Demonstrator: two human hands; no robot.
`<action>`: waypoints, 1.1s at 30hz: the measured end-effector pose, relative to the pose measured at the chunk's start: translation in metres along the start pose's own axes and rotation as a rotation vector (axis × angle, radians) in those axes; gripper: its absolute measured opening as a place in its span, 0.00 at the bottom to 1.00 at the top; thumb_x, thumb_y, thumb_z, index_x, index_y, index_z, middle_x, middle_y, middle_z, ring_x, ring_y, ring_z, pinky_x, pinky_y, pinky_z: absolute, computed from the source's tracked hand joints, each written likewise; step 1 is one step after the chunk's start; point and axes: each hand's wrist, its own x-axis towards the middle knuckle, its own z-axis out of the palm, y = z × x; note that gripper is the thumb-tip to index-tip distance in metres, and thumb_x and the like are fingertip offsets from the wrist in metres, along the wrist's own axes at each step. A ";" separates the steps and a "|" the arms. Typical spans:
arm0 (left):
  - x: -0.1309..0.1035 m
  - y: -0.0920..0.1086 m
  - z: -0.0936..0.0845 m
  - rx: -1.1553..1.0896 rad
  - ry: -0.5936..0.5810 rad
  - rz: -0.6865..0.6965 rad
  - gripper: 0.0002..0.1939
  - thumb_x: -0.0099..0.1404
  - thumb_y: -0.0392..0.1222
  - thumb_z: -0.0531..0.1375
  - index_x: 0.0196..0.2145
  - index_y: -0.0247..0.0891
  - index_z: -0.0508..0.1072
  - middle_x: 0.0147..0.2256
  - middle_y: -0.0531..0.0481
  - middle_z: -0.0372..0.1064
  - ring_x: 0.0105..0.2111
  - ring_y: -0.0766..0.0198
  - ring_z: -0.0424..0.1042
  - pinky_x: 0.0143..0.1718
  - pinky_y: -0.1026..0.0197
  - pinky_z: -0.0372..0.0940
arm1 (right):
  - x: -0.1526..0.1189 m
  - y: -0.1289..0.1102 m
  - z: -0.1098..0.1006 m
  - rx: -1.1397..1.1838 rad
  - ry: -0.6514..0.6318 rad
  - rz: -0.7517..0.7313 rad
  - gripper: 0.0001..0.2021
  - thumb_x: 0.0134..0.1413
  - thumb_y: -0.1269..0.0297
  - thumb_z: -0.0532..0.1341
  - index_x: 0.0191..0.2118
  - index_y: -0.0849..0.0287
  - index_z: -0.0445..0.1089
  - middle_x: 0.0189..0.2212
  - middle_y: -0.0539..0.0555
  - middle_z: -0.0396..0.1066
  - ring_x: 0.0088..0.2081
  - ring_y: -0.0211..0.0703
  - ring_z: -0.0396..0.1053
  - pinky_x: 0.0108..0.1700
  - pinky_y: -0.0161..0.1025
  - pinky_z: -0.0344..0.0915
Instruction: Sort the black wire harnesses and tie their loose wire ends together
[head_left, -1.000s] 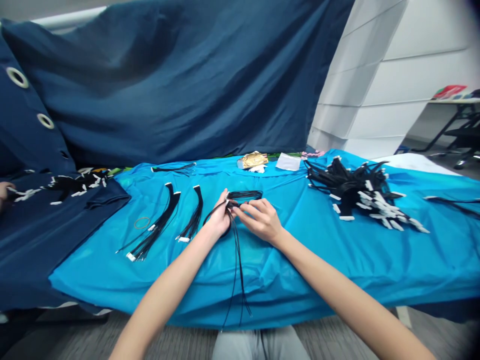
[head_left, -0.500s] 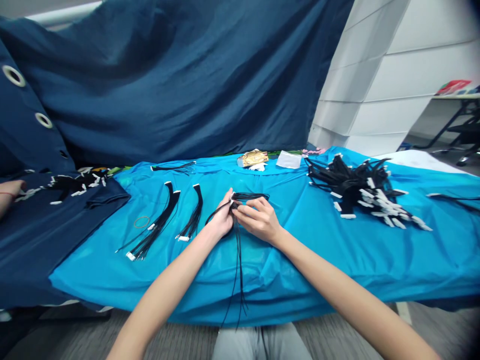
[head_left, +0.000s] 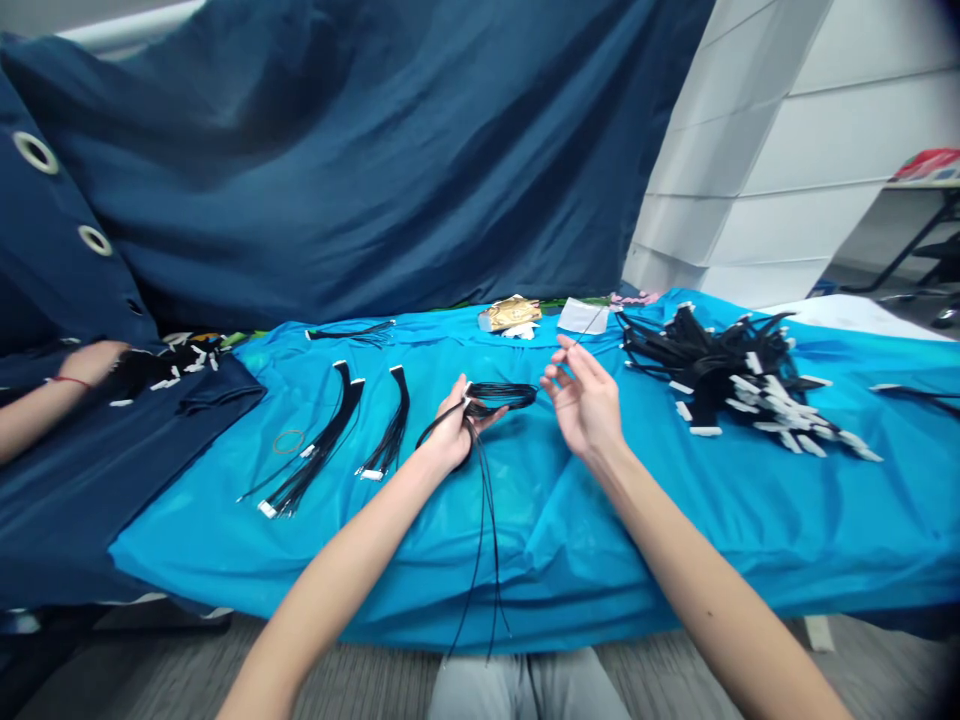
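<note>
Black cable bundles point(head_left: 706, 382) lie on blue cloth point(head_left: 577, 530).

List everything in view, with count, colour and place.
Curtain: one, navy, behind
Wall: one, white, back right
Desk: one, pale, far right
Dark cloth: one, navy, left
Blue cloth: one, blue, centre and right
Left cables: one pile, black, on dark cloth
Right cables: one pile, black and white, right
Edge cables: one bundle, black, far right
Laid cables: about four bundles, black, left
Band: one, orange, left
Packet: one, gold, back
Paper: one, white, back
Strand: one, dark, before paper
Held cables: one bundle, black, centre
Co-worker's hand: one, red wristband, far left
Left hand: one, bare, around held cables
Right hand: one, bare, right of centre
Trousers: one pair, grey, bottom
</note>
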 end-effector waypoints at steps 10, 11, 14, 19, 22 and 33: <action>-0.002 -0.003 0.001 0.087 -0.047 0.201 0.16 0.57 0.50 0.59 0.21 0.35 0.63 0.19 0.53 0.62 0.22 0.70 0.64 0.29 0.63 0.65 | -0.019 0.012 -0.002 -1.085 -0.287 -0.943 0.05 0.51 0.67 0.60 0.32 0.59 0.74 0.23 0.51 0.66 0.27 0.33 0.59 0.30 0.34 0.57; -0.002 -0.003 0.001 0.098 -0.044 0.213 0.17 0.56 0.51 0.59 0.22 0.35 0.62 0.19 0.53 0.62 0.21 0.70 0.63 0.27 0.64 0.64 | -0.020 0.016 -0.001 -1.132 -0.340 -0.976 0.05 0.52 0.68 0.60 0.31 0.60 0.73 0.23 0.51 0.66 0.27 0.34 0.58 0.30 0.34 0.57; -0.004 -0.003 0.002 0.121 -0.034 0.251 0.18 0.56 0.53 0.58 0.22 0.36 0.62 0.19 0.55 0.60 0.19 0.71 0.61 0.23 0.67 0.61 | -0.022 0.024 -0.001 -1.215 -0.414 -1.011 0.05 0.52 0.67 0.59 0.29 0.60 0.72 0.23 0.51 0.66 0.26 0.34 0.56 0.30 0.34 0.55; -0.006 -0.003 0.004 0.130 -0.053 0.294 0.20 0.53 0.55 0.60 0.21 0.35 0.60 0.18 0.56 0.58 0.17 0.73 0.58 0.18 0.70 0.54 | -0.023 0.028 -0.001 -1.261 -0.434 -1.042 0.05 0.52 0.67 0.59 0.29 0.59 0.71 0.22 0.50 0.66 0.27 0.35 0.54 0.30 0.34 0.53; -0.007 -0.004 0.005 0.121 -0.073 0.301 0.21 0.52 0.56 0.60 0.21 0.35 0.60 0.17 0.57 0.58 0.17 0.74 0.58 0.18 0.70 0.53 | -0.024 0.029 -0.002 -1.276 -0.429 -1.032 0.05 0.53 0.67 0.58 0.29 0.59 0.71 0.23 0.51 0.66 0.27 0.36 0.53 0.30 0.35 0.53; -0.007 -0.005 0.004 0.124 -0.075 0.315 0.22 0.53 0.57 0.59 0.21 0.34 0.60 0.17 0.57 0.57 0.17 0.74 0.57 0.18 0.70 0.51 | -0.027 0.028 0.000 -1.324 -0.428 -1.055 0.07 0.54 0.66 0.57 0.29 0.58 0.71 0.22 0.51 0.65 0.26 0.36 0.53 0.30 0.36 0.52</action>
